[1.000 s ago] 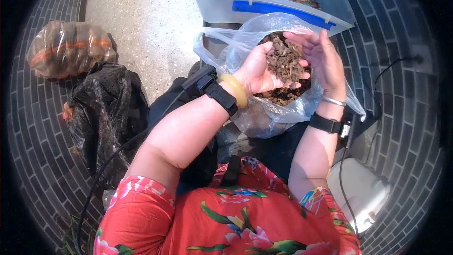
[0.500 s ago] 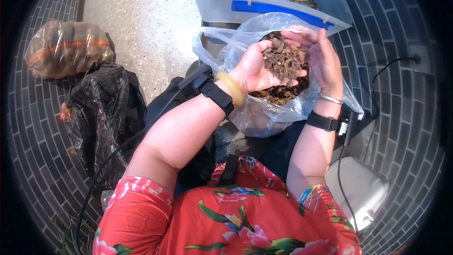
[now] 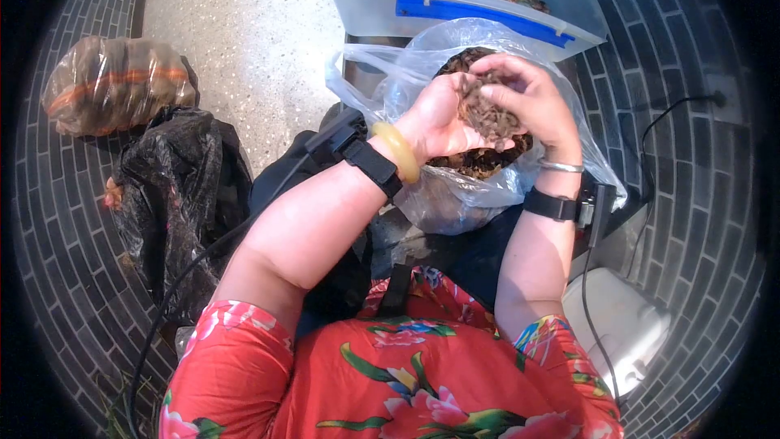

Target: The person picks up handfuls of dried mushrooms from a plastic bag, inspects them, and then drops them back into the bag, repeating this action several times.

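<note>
A heap of brown dried pieces (image 3: 487, 114) lies in my left hand (image 3: 439, 118), which is cupped palm up with its fingers under the heap. My right hand (image 3: 536, 102) curves over the heap from the right, its fingers and thumb touching the pieces. Beneath both hands, a clear plastic bag (image 3: 443, 210) stands open with more of the brown pieces inside. Behind it, a clear plastic bin (image 3: 357, 12) with a blue latch holds similar pieces.
A knotted-looking bag of round brown items (image 3: 122, 85) lies at the left, beside a crumpled black bag (image 3: 183, 195). At the lower right is a white container (image 3: 613, 325). Brick surfaces flank both sides, and a black cable (image 3: 646, 146) runs at the right.
My right hand has turned inward and its fingers have come down onto the heap. The heap in my left hand looks smaller. My left hand has barely moved.
</note>
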